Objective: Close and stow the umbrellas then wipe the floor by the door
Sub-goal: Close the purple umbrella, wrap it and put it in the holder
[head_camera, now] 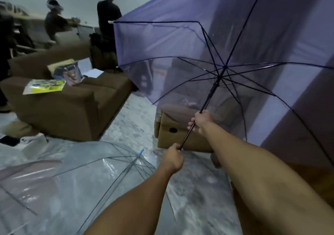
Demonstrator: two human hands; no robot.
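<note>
Gripping the thin black shaft, left hand (173, 158) wraps the low end, right hand (200, 121) clamps higher up. Purple umbrella (180, 41) is wide open, raised over the cardboard box (173, 131). Light but floppy and likely slick; the slider (213, 88) looks the place to pull. Clear umbrella (75, 173) lies open on the floor (137, 121).

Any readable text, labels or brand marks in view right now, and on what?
None can be read.
Yellow magazine on the brown sofa: print blurred.
Blue printed item on the sofa: blurred.
Cardboard box: no legible marking.
Purple umbrella, clear umbrella: no label seen.
</note>
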